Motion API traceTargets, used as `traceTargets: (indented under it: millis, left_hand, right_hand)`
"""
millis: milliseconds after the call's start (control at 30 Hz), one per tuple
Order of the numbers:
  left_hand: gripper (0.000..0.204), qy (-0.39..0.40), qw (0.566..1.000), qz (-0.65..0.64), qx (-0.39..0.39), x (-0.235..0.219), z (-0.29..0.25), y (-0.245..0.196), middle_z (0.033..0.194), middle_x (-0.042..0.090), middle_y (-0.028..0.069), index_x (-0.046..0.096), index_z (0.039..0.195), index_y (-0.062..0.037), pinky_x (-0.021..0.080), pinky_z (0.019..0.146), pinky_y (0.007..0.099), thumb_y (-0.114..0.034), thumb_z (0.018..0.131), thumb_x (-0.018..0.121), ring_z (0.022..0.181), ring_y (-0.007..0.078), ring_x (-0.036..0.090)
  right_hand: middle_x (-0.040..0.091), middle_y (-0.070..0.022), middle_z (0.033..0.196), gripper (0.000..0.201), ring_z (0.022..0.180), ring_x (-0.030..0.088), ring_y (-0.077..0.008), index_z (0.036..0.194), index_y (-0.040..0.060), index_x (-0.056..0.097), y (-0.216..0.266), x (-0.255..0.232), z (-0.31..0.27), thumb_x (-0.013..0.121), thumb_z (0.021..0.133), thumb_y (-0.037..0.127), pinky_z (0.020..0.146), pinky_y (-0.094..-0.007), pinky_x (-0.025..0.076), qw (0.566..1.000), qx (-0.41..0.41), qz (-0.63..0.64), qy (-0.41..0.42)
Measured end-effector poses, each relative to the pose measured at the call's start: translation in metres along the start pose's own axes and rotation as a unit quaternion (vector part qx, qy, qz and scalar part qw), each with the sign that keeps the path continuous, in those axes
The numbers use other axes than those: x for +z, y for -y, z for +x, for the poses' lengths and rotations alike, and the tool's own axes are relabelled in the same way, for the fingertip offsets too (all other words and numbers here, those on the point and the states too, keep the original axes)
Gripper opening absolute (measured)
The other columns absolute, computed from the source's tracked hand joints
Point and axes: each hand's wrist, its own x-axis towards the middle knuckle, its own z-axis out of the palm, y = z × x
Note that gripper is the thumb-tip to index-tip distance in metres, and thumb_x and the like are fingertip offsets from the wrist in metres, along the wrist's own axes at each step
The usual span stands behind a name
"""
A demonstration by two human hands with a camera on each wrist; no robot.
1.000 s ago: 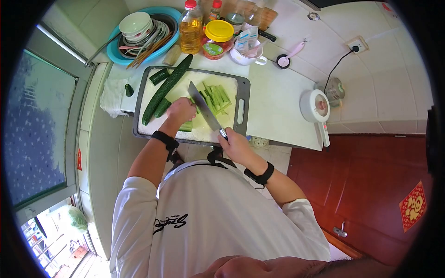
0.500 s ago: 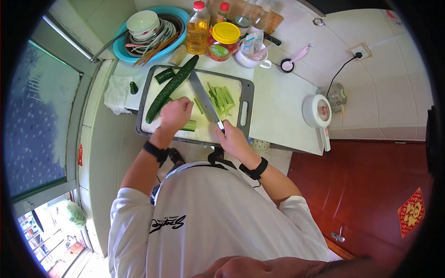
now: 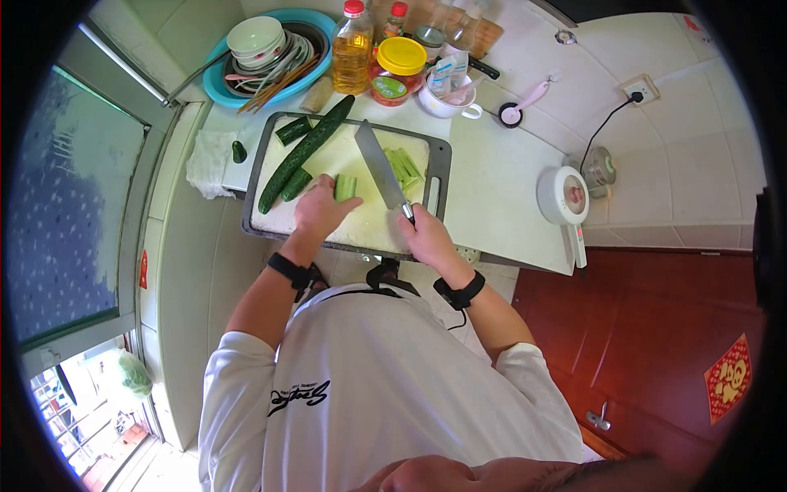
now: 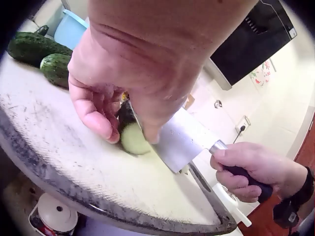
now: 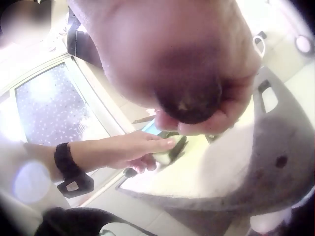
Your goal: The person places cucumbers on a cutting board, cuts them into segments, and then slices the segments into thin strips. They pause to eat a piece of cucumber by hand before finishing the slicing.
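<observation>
On the grey-rimmed cutting board (image 3: 373, 221), my left hand (image 3: 321, 209) holds a halved cucumber piece (image 3: 346, 188) between thumb and fingers, its pale cut side up. In the left wrist view the piece's cut end (image 4: 134, 139) shows between thumb and fingertips. My right hand (image 3: 429, 235) grips the black handle of a kitchen knife (image 3: 381, 166), the wide blade slanting up and left, right of the piece. Cut cucumber strips (image 3: 403, 167) lie right of the blade, partly behind it. A whole cucumber (image 3: 307, 154) and two shorter chunks, one a cucumber chunk (image 3: 296, 184), lie on the left.
Behind the board stand a blue basin (image 3: 215, 86) of dishes, an oil bottle (image 3: 351, 57), a yellow-lidded jar (image 3: 400, 72) and a white cup (image 3: 449, 102). A cucumber end (image 3: 238, 152) lies by a white cloth (image 3: 211, 166) at left. A small white pot (image 3: 562, 197) sits at right.
My left hand rose over the board, then came down with its fingers on the cucumber piece, which now sits farther up the board. The knife has shifted right, close against the strips.
</observation>
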Motion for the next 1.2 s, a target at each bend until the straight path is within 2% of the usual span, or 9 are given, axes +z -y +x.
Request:
traceTargets:
  millis: [67,167,233,267,333,533,767,1033,1200]
  left_hand:
    - [0.054,0.037,0.999,-0.017,-0.026,0.008,0.009,-0.001,0.099,0.069,0.0192,0.061,0.104,0.0001,0.054,0.082,0.0434,-0.046,0.079,0.073,0.094,0.0364,0.067]
    - [0.051,0.038,0.996,-0.071,-0.032,0.021,0.018,0.003,0.086,0.071,0.0187,0.06,0.101,0.0024,0.055,0.077,0.0407,-0.044,0.081,0.07,0.082,0.0329,0.071]
    - [0.047,0.058,0.975,-0.194,-0.092,0.017,0.019,-0.005,0.074,0.07,0.0163,0.061,0.099,0.0038,0.056,0.069,0.0359,-0.039,0.081,0.069,0.065,0.0269,0.071]
    - [0.047,0.061,0.975,-0.192,-0.092,0.02,0.019,-0.006,0.074,0.07,0.0163,0.061,0.099,0.0038,0.056,0.069,0.0359,-0.039,0.081,0.069,0.065,0.0269,0.071]
    - [0.042,-0.011,0.964,-0.244,-0.103,0.027,0.024,-0.007,0.066,0.067,0.0135,0.059,0.094,0.0036,0.055,0.06,0.0321,-0.035,0.08,0.069,0.055,0.0216,0.069]
    - [0.038,-0.042,0.946,-0.29,-0.139,0.039,0.03,-0.012,0.065,0.064,0.0106,0.053,0.084,0.0015,0.053,0.052,0.0312,-0.03,0.077,0.073,0.054,0.0208,0.068]
    - [0.038,-0.038,0.95,-0.28,-0.132,0.039,0.03,-0.01,0.067,0.064,0.011,0.052,0.083,0.0009,0.054,0.051,0.0315,-0.03,0.077,0.073,0.053,0.0207,0.068]
    - [0.037,-0.029,0.953,-0.28,-0.113,0.041,0.031,-0.005,0.066,0.062,0.0094,0.052,0.083,0.0003,0.053,0.052,0.0321,-0.03,0.078,0.073,0.053,0.0202,0.068]
    - [0.037,-0.025,0.951,-0.283,-0.119,0.035,0.03,-0.009,0.065,0.061,0.009,0.052,0.083,-0.0001,0.053,0.051,0.032,-0.029,0.077,0.073,0.052,0.0201,0.067]
  right_hand:
    - [0.063,-0.0251,0.079,0.037,0.077,0.063,-0.0449,0.093,0.0001,0.053,-0.001,0.002,0.0,0.053,0.097,0.037,0.068,-0.0525,0.048,1.0,0.002,0.0,0.003]
    - [0.063,-0.0254,0.078,0.035,0.076,0.063,-0.045,0.094,-0.0003,0.052,-0.001,0.006,-0.004,0.053,0.097,0.035,0.067,-0.0528,0.048,1.0,-0.016,-0.004,-0.011]
    - [0.063,-0.0255,0.074,0.034,0.072,0.063,-0.0456,0.095,-0.0009,0.051,0.002,0.004,-0.009,0.053,0.097,0.033,0.064,-0.0537,0.048,1.0,-0.027,-0.004,-0.014]
    - [0.063,-0.0255,0.074,0.034,0.072,0.063,-0.0456,0.095,-0.0009,0.051,0.005,0.003,-0.013,0.053,0.097,0.033,0.064,-0.0537,0.048,1.0,-0.024,-0.003,-0.015]
    - [0.063,-0.0252,0.077,0.028,0.073,0.063,-0.045,0.097,0.0004,0.05,0.015,-0.001,-0.02,0.055,0.096,0.028,0.063,-0.052,0.047,1.0,-0.015,-0.023,-0.002]
    - [0.062,-0.0234,0.066,0.027,0.06,0.062,-0.0425,0.098,-0.0017,0.05,0.024,0.0,-0.037,0.054,0.096,0.025,0.056,-0.0534,0.048,0.995,-0.057,-0.08,-0.01]
    - [0.062,-0.0229,0.067,0.028,0.062,0.062,-0.0434,0.098,-0.0017,0.048,0.032,-0.008,-0.043,0.054,0.097,0.026,0.057,-0.0528,0.048,0.995,-0.03,-0.089,0.029]
    - [0.062,-0.0237,0.067,0.03,0.063,0.063,-0.0433,0.099,-0.0021,0.049,0.013,0.026,0.0,0.053,0.096,0.028,0.057,-0.0534,0.049,0.995,-0.075,-0.055,-0.039]
    - [0.062,-0.0234,0.068,0.029,0.063,0.062,-0.0437,0.099,-0.0009,0.048,0.015,0.011,-0.025,0.054,0.096,0.028,0.057,-0.0542,0.047,0.995,-0.069,-0.065,-0.011]
